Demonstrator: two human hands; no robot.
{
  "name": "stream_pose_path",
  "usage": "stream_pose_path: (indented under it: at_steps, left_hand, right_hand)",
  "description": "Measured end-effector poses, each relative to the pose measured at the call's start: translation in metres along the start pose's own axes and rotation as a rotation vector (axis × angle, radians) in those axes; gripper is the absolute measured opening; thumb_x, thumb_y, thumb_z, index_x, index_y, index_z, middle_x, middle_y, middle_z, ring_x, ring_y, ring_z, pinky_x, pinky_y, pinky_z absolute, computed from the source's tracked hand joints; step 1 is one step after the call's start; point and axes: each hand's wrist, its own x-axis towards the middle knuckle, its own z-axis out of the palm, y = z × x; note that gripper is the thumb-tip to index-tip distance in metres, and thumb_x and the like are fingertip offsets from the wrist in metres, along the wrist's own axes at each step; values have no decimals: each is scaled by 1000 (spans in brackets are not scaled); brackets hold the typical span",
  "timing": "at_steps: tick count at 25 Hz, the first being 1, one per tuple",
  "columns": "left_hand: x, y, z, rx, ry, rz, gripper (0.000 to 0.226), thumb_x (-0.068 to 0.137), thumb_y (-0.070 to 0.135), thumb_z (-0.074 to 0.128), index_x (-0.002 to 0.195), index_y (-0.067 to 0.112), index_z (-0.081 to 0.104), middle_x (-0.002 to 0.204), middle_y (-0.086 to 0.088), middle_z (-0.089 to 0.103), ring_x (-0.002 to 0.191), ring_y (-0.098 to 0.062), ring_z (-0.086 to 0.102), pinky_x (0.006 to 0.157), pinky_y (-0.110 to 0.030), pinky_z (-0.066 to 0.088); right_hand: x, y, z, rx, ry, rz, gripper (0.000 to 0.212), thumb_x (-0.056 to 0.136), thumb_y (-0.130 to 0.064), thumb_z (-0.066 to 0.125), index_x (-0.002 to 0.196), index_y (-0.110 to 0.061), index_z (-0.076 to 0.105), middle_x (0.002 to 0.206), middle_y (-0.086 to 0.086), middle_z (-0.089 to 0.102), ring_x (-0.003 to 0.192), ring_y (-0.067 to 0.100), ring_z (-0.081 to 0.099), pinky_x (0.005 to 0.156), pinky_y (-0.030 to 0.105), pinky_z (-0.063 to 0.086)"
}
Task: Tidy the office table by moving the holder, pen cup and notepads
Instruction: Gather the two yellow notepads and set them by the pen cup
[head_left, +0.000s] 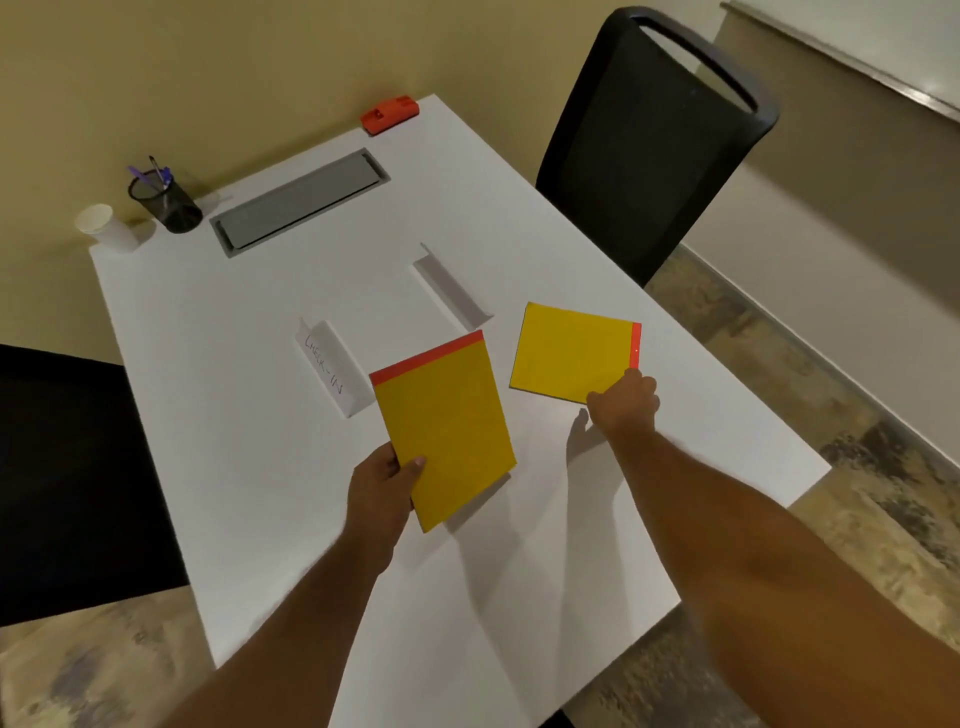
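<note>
Head view: we see the left hand (383, 480) pinching the near corner of a yellow notepad with red binding strip (444, 428), lifted over the white table (249, 457). The right hand (626, 400) grips a second yellow red-edged notepad (569, 351) at its near corner; its fingers are hidden underneath. White folded sign holder (332, 371) reads "CHECK-IN"; another white holder (449, 288) stands behind. Black mesh pen cup (169, 205) sits far left beside a white paper cup (104, 228). A black chair (644, 150) stands at the right.

The left hand (382, 480) holds one yellow notepad (444, 431). At 3 o'clock, the right hand (626, 402) grips another yellow pad (571, 351) on the bench (260, 467).
</note>
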Motion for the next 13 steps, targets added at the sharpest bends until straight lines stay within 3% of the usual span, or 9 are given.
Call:
stream_pose_path:
  at_steps: [4,7,10,13]
  left_hand:
    - [9,13,12,-1,19,-8,22,105,16,60,125,22,68,121,-9,74,108,-34,72,92,-61,59]
    - [12,18,13,37,8,8,25,105,19,59,129,22,68,122,-6,75,109,-32,73,94,-59,59]
    - [9,23,10,66,20,30,26,106,22,59,130,22,68,123,-3,75,111,-29,73,96,-54,60]
    - [5,34,9,98,55,22,24,105,23,59,126,22,70,119,-1,76,110,-28,72,95,-50,60]
  right_hand:
    - [8,0,9,-110,-37,70,89,91,-44,77,156,-6,31,149,18,39,140,39,41,107,57,46]
    - [16,-6,13,-113,-26,131,109,86,-42,84,165,-9,15,156,21,34,144,41,38,111,57,44]
    - [25,-9,13,-71,-22,218,103,80,-38,89,157,-11,27,148,24,42,136,42,46,108,54,46]
    - [34,-2,12,151,-59,291,79,85,-26,86,145,-7,39,141,25,53,128,45,56,104,55,51]
